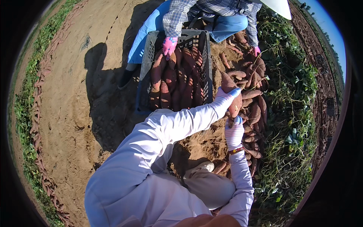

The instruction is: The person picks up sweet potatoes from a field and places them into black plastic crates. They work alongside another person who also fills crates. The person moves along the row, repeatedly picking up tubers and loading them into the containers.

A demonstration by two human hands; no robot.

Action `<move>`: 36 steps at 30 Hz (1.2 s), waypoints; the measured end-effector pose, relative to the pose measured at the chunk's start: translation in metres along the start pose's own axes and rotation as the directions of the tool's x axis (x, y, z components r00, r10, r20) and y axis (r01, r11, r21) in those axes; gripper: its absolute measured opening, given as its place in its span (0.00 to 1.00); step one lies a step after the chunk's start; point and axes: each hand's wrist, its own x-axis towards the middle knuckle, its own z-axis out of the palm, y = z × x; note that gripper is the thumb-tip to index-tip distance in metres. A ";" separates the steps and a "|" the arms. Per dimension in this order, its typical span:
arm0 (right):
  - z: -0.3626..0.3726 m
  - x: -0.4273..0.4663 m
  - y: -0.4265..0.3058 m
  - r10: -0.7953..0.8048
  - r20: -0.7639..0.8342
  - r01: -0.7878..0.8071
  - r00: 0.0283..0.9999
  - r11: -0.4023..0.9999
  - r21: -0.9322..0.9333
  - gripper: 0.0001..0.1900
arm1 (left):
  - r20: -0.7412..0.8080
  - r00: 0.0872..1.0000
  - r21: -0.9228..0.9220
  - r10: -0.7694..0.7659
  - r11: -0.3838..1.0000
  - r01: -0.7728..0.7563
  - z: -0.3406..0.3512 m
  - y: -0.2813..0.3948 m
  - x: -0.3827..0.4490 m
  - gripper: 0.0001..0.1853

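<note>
My left hand [227, 99], in a striped glove with blue fingertips, is shut around a large reddish sweet potato [234, 105] above the heap. Just below its lower end is my right hand [234, 132], gloved alike, with its fingers at the tip and stem of that sweet potato; whether they grip it is hard to tell. Left of my hands stands a plastic crate [210, 68] holding many sweet potatoes [170, 78]. A long heap of sweet potatoes [254, 113] lies on the soil beneath and to the right of my hands.
Across the crate crouches a co-worker; one pink-gloved hand [169, 46] is in the crate, the other [256, 51] at the heap. Green vines [289, 136] line the heap's right side. Bare soil [65, 99] spreads at the left. More crates [330, 106] stand far right.
</note>
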 end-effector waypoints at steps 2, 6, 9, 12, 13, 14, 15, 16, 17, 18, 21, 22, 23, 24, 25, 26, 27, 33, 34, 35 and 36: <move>-0.003 0.005 -0.002 0.023 0.086 -0.010 0.996 0.988 -0.156 0.18 | 0.118 0.985 0.073 0.128 0.988 -0.137 0.001 0.007 -0.003 0.34; -0.005 0.012 -0.006 -0.009 0.256 0.120 0.967 0.900 -0.418 0.13 | 0.271 0.911 0.482 0.312 0.775 -0.409 0.009 0.023 -0.018 0.37; -0.003 0.008 0.011 0.224 0.463 0.055 0.858 0.855 -0.515 0.09 | 0.553 0.708 0.551 0.440 0.445 -0.706 0.012 0.040 -0.019 0.39; -0.014 -0.010 0.057 0.198 0.292 -0.083 0.936 0.929 -0.361 0.13 | 0.314 0.834 0.301 0.453 0.785 -0.541 -0.012 0.078 0.016 0.37; -0.016 -0.017 0.074 0.218 0.269 -0.140 0.938 0.950 -0.280 0.13 | 0.295 0.797 0.256 0.527 0.760 -0.597 -0.032 0.096 0.032 0.36; -0.015 -0.025 0.088 0.305 0.285 -0.305 0.909 0.951 -0.047 0.11 | 0.217 0.818 0.554 0.532 0.623 -0.552 -0.058 0.120 0.049 0.39; -0.015 -0.033 0.099 0.369 0.313 -0.411 0.875 0.908 0.078 0.11 | 0.138 0.860 0.777 0.492 0.485 -0.402 -0.086 0.135 0.062 0.45; -0.011 -0.037 0.108 0.382 0.326 -0.466 0.865 0.853 0.236 0.11 | 0.075 0.878 0.927 0.473 0.291 -0.236 -0.114 0.148 0.076 0.51; -0.011 -0.043 0.115 0.448 0.371 -0.568 0.814 0.747 0.345 0.11 | -0.015 0.884 0.982 0.468 0.175 -0.075 -0.143 0.150 0.085 0.59; -0.013 -0.048 0.119 0.498 0.424 -0.653 0.757 0.535 0.536 0.09 | -0.097 0.945 0.995 0.314 0.050 0.085 -0.170 0.154 0.092 0.63; -0.026 -0.055 0.120 0.585 0.493 -0.702 0.644 0.197 0.684 0.06 | -0.260 0.949 0.950 0.176 -0.127 0.284 -0.202 0.141 0.107 0.62; -0.032 -0.054 0.118 0.589 0.519 -0.709 0.619 0.135 0.692 0.06 | -0.303 0.934 0.921 0.190 -0.192 0.338 -0.201 0.135 0.108 0.62; -0.039 -0.054 0.116 0.561 0.530 -0.668 0.636 0.056 0.742 0.06 | -0.193 0.959 0.940 0.207 -0.241 0.241 -0.195 0.125 0.107 0.53; -0.045 -0.052 0.115 0.606 0.541 -0.699 0.583 0.035 0.714 0.07 | -0.089 0.973 0.946 0.212 -0.287 0.149 -0.191 0.117 0.100 0.45; -0.050 -0.050 0.115 0.607 0.574 -0.708 0.549 -0.027 0.706 0.08 | 0.016 0.977 0.941 0.214 -0.333 0.057 -0.188 0.111 0.093 0.37; -0.051 -0.048 0.114 0.611 0.560 -0.654 0.559 -0.091 0.751 0.09 | 0.121 0.969 0.926 0.215 -0.377 -0.032 -0.186 0.107 0.087 0.29; -0.052 -0.044 0.116 0.588 0.620 -0.670 0.520 -0.169 0.723 0.09 | 0.220 0.952 0.899 0.212 -0.423 -0.114 -0.185 0.103 0.083 0.23; -0.032 -0.038 0.129 0.648 0.533 -0.497 0.544 -0.263 0.827 0.08 | -0.432 0.852 0.725 0.296 -0.449 0.523 -0.197 0.073 0.142 0.48; -0.033 -0.041 0.132 0.705 0.503 -0.547 0.500 -0.193 0.814 0.06 | -0.415 0.860 0.713 0.297 -0.481 0.510 -0.203 0.073 0.150 0.47; -0.038 -0.048 0.134 0.717 0.475 -0.581 0.510 -0.120 0.805 0.06 | -0.426 0.859 0.694 0.285 -0.507 0.512 -0.207 0.074 0.155 0.47; -0.045 -0.057 0.137 0.729 0.423 -0.542 0.538 -0.085 0.836 0.06 | -0.437 0.842 0.673 0.316 -0.506 0.539 -0.209 0.073 0.158 0.46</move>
